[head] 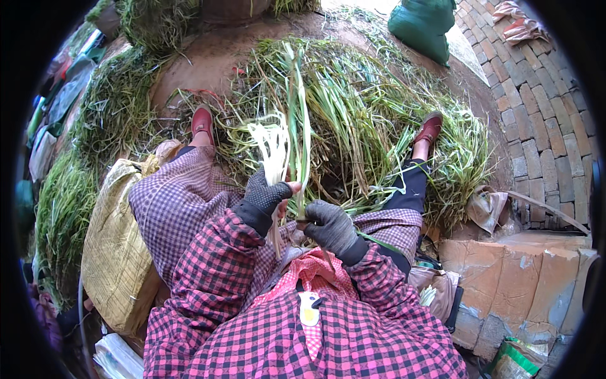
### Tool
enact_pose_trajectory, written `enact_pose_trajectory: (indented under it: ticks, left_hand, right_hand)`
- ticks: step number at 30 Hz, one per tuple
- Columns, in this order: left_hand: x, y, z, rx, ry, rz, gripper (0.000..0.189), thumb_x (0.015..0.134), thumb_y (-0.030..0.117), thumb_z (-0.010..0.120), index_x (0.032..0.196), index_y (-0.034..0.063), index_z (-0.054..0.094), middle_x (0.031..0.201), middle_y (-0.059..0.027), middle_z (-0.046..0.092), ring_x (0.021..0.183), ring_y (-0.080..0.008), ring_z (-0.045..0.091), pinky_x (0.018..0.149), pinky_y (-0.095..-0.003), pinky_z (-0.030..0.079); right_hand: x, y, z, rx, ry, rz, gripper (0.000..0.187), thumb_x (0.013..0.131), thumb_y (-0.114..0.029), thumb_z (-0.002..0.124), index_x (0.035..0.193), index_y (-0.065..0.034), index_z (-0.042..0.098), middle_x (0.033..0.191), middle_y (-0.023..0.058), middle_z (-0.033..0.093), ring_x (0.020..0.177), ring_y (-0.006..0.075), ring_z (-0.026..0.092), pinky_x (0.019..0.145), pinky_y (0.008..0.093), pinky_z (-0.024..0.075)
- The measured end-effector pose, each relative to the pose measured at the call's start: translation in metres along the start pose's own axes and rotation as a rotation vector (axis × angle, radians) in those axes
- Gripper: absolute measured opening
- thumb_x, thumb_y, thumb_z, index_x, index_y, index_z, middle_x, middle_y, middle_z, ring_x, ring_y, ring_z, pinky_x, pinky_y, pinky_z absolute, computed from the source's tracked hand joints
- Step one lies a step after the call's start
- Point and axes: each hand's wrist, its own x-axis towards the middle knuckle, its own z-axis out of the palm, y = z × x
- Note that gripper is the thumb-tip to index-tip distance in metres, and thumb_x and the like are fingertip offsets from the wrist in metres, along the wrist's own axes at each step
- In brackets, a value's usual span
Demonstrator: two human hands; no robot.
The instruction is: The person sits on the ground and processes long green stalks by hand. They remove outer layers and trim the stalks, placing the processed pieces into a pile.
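My left hand [266, 192], in a dark dotted glove with bare fingertips, is closed around a bundle of pale stalks [273, 147] whose tops spread forward. To its right, long green-white leafy stalks [302, 128] stretch forward over the heap; their lower ends lie between my two hands. My right hand [331, 226], in a grey glove, is closed on the lower end of these leafy stalks. The fingers of my left hand reach close to the same stalks. A wide heap of cut green leaves and stalks [350, 109] lies between and beyond my feet.
A yellow woven sack [120, 246] lies to my left, with more piles of greenery [66, 218] past it. A green sack [423, 28] stands at the far right. Brick paving [544, 137] and a brick step [511, 279] are on my right.
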Motion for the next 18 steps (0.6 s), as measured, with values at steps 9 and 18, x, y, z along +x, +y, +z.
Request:
enact_pose_trajectory:
  ticks: [9,18]
  left_hand:
    - [0.003,-0.005,-0.004,-0.006,-0.131,-0.001,0.045,0.063,0.006,0.068,0.104,-0.0002,0.051,0.068,-0.0068,0.055,0.039,-0.012,0.047,0.035,-0.0248,0.039]
    - [0.006,-0.011,0.003,0.144,-0.097,0.183,0.039,0.067,0.004,0.069,0.102,-0.0008,0.053,0.067,-0.0046,0.056,0.041,-0.0086,0.048,0.037,-0.0208,0.038]
  right_hand:
    - [0.002,0.027,0.003,0.29,-0.21,0.364,0.028,0.071,-0.013,0.065,0.096,-0.0016,0.059,0.08,0.0129,0.06,0.071,0.0172,0.058,0.064,0.0306,0.0463]
    - [0.009,-0.003,-0.004,0.56,-0.045,0.309,0.024,0.076,-0.012,0.063,0.097,0.0002,0.058,0.08,0.0007,0.058,0.073,0.0078,0.052,0.065,0.0238,0.0439]
